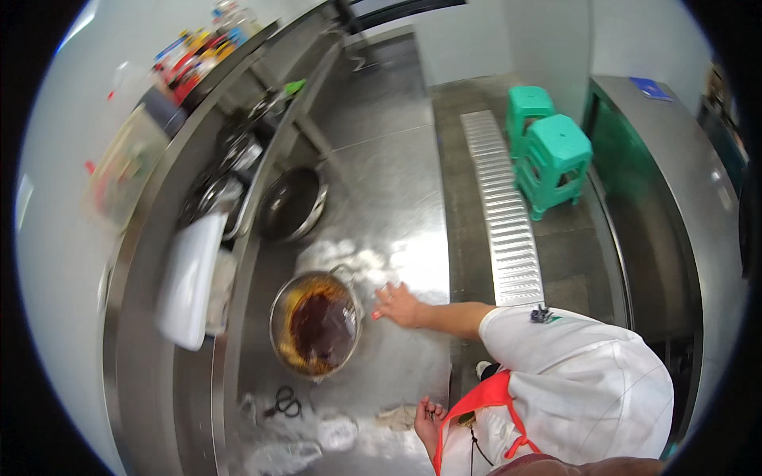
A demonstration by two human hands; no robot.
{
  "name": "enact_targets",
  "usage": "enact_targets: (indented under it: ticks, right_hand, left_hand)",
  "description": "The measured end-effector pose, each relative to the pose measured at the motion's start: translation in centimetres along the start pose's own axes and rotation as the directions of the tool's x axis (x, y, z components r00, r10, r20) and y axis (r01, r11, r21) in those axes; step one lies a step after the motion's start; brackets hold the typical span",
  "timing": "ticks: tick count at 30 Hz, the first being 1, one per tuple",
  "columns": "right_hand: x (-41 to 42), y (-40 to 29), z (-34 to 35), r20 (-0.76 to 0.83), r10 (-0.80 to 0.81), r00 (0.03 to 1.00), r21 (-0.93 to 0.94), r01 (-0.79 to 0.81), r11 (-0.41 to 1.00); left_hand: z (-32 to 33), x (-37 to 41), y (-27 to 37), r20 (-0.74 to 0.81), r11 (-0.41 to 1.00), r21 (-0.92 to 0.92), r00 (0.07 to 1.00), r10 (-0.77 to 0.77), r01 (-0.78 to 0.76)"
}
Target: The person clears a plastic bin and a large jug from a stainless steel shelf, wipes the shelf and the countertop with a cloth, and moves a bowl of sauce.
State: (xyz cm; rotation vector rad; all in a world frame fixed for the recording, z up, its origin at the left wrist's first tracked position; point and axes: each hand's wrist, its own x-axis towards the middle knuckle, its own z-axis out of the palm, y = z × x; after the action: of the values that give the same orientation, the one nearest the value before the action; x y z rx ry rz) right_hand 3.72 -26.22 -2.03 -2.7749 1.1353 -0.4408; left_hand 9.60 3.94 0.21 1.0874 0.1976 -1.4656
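A round metal pot [277,333] stands on the stainless steel counter [399,369], with dark red-brown liquid [321,327] and an orange oily film around its inner wall. Beside the rim, my right hand [397,305] reaches over the counter, fingers spread and holding nothing; whether it touches the steel I cannot tell. My left hand [430,415] is low by the counter's front edge, next to a beige cloth [397,417]. Its fingers are curled, and what may be in them is too small to make out. Black-handled scissors [287,402] lie below the pot.
A dark pan [292,205] stands farther along the counter, under a shelf with wrapped items. A white plastic box or lid [193,282] juts from the shelf. Clear plastic [286,457] lies near the scissors. Green stools [556,149] stand beside a floor grate [506,220].
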Motion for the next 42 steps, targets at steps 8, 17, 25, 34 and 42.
enact_targets:
  ticks: [8,17,25,34,42]
  right_hand:
    - [1.6,2.2,0.0,0.055,0.035,0.998,0.069,-0.038,0.997]
    - [3.1,3.3,2.7,-0.040,0.101,0.994,0.220,-0.090,0.971]
    - [3.8,3.9,-0.2,0.124,0.201,0.972,0.297,-0.230,0.927]
    - [3.4,4.3,0.2,0.168,0.352,0.921,0.356,-0.390,0.849]
    - [1.7,4.7,0.4,0.269,0.537,0.800,0.555,-0.584,0.592]
  left_hand:
    - [0.2,4.2,3.3,0.091,0.985,0.161,0.993,-0.077,0.062]
    - [2.0,5.6,4.8,0.159,0.991,0.063,0.979,-0.124,0.116]
    - [1.6,5.4,4.4,0.121,0.998,-0.010,0.991,-0.059,0.060]
    - [5.6,11.6,5.9,0.494,-0.048,0.789,0.586,0.642,-0.612]
    - [14.3,22.2,8.5,0.532,-0.703,0.710,0.689,0.491,-0.047]
